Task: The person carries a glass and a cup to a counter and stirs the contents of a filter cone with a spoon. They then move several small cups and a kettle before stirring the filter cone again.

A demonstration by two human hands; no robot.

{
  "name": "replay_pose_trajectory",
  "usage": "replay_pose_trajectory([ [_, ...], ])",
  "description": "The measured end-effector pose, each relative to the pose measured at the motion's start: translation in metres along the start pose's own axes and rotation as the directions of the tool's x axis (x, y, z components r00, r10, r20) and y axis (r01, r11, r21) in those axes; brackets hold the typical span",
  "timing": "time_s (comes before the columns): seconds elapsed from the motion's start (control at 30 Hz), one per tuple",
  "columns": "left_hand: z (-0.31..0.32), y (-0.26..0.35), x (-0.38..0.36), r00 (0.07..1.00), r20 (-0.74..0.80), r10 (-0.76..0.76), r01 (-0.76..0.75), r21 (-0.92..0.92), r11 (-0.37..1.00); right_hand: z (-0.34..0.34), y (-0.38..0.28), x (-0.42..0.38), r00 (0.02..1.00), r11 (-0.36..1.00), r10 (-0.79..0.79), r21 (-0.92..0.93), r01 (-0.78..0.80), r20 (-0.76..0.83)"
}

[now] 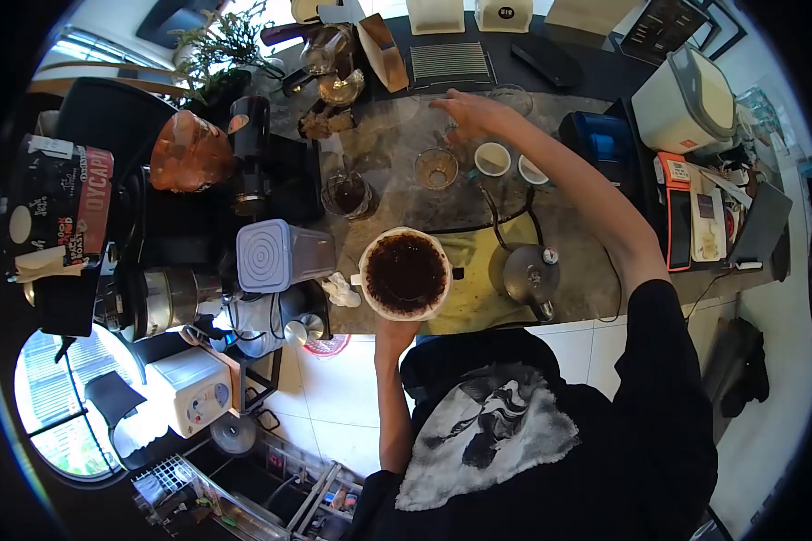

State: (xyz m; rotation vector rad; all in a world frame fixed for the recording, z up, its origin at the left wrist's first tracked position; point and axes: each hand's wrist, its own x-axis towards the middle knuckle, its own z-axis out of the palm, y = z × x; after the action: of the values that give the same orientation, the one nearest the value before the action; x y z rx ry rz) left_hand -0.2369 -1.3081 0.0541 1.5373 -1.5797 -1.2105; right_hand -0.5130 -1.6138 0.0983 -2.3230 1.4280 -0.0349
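My left hand [395, 332] is under a white dripper [406, 273] with dark wet coffee grounds inside; its fingers are mostly hidden below the rim. Across the counter reaches my right hand [465, 115], with its fingers apart, near a small clear glass [511, 99] at the back. Just in front of that hand stand an empty-looking ribbed glass [437, 169] and two light cups, one [492, 160] beside the other [532, 169]. A glass server [350, 196] with dark liquid is left of them. The grey kettle [530, 273] rests on a yellow-green cloth [465, 279].
A lidded plastic container [284, 256] and a crumpled white cloth [341, 290] lie left of the dripper. A slatted tray [448, 64] is at the back. On the right are a white bin [684, 101] and an orange-edged box [677, 212]. The counter's edge [568, 326] runs along my body.
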Motion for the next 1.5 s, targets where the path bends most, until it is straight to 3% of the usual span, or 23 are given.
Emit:
replay_pose_trajectory([
  [0.17, -0.002, -0.007, 0.007, 0.999, 0.004, 0.042, -0.042, -0.085, 0.995, -0.009, -0.007, -0.028, 0.973, 0.975, -0.164, -0.174, 0.135, -0.161],
  [0.27, -0.007, -0.009, 0.013, 0.999, 0.015, 0.043, -0.041, -0.098, 0.994, -0.006, -0.026, -0.045, 0.965, 0.975, -0.219, -0.05, 0.214, -0.145],
  [0.4, -0.011, -0.007, 0.018, 0.997, 0.027, 0.072, -0.069, -0.115, 0.991, 0.002, -0.064, -0.063, 0.968, 0.966, -0.248, -0.079, 0.245, -0.032],
  [0.47, -0.012, -0.004, 0.02, 0.994, 0.031, 0.107, -0.102, -0.131, 0.986, 0.013, -0.074, -0.058, 0.977, 0.935, -0.214, -0.288, 0.208, 0.014],
  [0.6, -0.017, 0.001, 0.026, 0.984, 0.028, 0.177, -0.17, -0.156, 0.973, 0.031, -0.074, -0.031, 0.989, 0.963, -0.144, -0.226, 0.147, 0.028],
  [0.77, -0.018, 0.002, 0.031, 0.97, 0.051, 0.238, -0.228, -0.143, 0.963, 0.026, -0.076, -0.028, 0.963, 0.936, -0.265, -0.255, 0.243, -0.056],
  [0.8, -0.021, 0.001, 0.032, 0.972, 0.06, 0.227, -0.221, -0.09, 0.971, 0.024, -0.072, -0.026, 0.964, 0.936, -0.258, -0.263, 0.234, -0.064],
  [0.87, -0.023, -0.001, 0.04, 0.968, 0.058, 0.245, -0.239, -0.097, 0.966, 0.015, -0.059, -0.023, 0.931, 0.972, -0.217, -0.157, 0.177, -0.292],
  [0.9, -0.022, 0.0, 0.044, 0.967, 0.057, 0.248, -0.242, -0.102, 0.965, 0.008, -0.052, -0.023, 0.93, 0.971, -0.217, -0.164, 0.174, -0.296],
  [0.97, -0.026, 0.0, 0.047, 0.966, 0.057, 0.253, -0.246, -0.105, 0.964, -0.003, -0.038, -0.024, 0.975, 0.974, 0.0, -0.22, -0.051, -0.222],
  [1.17, -0.028, 0.003, 0.051, 0.958, 0.079, 0.276, -0.269, -0.089, 0.959, 0.008, -0.012, 0.011, 0.994, 0.984, 0.103, -0.139, -0.107, -0.036],
  [1.3, -0.03, 0.003, 0.053, 0.944, 0.151, 0.293, -0.281, -0.092, 0.955, 0.012, -0.013, 0.016, 0.987, 0.98, 0.141, -0.129, -0.149, -0.075],
  [1.43, -0.029, 0.0, 0.053, 0.944, 0.187, 0.271, -0.254, -0.114, 0.961, 0.001, -0.024, -0.027, 0.97, 0.997, 0.07, -0.005, -0.073, -0.233],
  [1.5, -0.03, -0.001, 0.05, 0.946, 0.189, 0.262, -0.242, -0.126, 0.962, 0.007, -0.024, -0.061, 0.869, 0.97, -0.127, -0.244, 0.007, -0.479],
])
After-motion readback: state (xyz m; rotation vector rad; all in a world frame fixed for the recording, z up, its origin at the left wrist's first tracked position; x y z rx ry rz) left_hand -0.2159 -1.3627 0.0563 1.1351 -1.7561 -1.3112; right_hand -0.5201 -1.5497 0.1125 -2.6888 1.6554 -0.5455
